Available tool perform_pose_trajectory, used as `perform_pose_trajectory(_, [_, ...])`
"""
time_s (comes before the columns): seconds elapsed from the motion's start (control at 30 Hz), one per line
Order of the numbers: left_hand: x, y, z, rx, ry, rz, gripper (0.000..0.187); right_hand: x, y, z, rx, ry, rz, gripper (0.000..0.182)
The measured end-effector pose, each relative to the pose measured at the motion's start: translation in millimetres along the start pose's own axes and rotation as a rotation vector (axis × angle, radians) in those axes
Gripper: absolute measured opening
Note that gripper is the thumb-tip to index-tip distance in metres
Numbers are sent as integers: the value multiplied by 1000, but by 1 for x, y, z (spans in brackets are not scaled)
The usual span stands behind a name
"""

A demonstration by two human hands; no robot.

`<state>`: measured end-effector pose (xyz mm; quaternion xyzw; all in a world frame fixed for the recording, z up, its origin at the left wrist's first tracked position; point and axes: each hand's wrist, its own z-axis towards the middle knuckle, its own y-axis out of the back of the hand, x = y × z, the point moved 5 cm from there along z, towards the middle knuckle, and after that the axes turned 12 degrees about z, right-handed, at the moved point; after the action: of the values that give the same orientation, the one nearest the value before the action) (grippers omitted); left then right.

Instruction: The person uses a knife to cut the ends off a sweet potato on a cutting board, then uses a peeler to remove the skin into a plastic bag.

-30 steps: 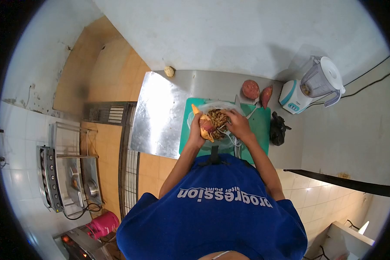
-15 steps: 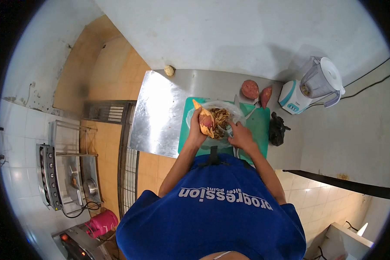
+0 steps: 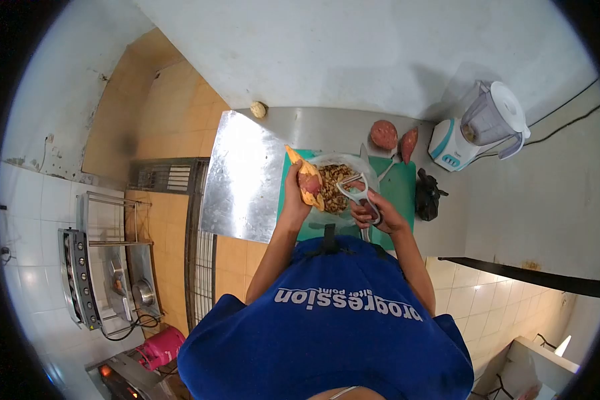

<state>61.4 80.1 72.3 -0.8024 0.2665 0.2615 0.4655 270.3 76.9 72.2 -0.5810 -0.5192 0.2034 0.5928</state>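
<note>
Sweet potato (image 3: pixel 308 185) is half peeled, orange flesh with a reddish patch of skin left, gripped in the left hand (image 3: pixel 295 200) over the bag (image 3: pixel 340 183) of peelings on the green board (image 3: pixel 401 190). Right hand (image 3: pixel 375 215) grasps a white peeler (image 3: pixel 355 192). Two more potatoes (image 3: pixel 393 137) sit at 1 o'clock (bare steel counter (image 3: pixel 243 180) at 9).

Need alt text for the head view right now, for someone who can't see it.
Seen from above, a person in a blue shirt holds a half-peeled sweet potato in the left hand and a peeler in the right hand, over a bag of peelings on a green cutting board. Two more sweet potatoes and a blender sit behind.
</note>
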Motion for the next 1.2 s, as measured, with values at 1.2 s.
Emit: perform_pose_trajectory(1.2, [-24,-48,-9,-179,-325,227,19,25,-112,5,-467,580,-1717,53])
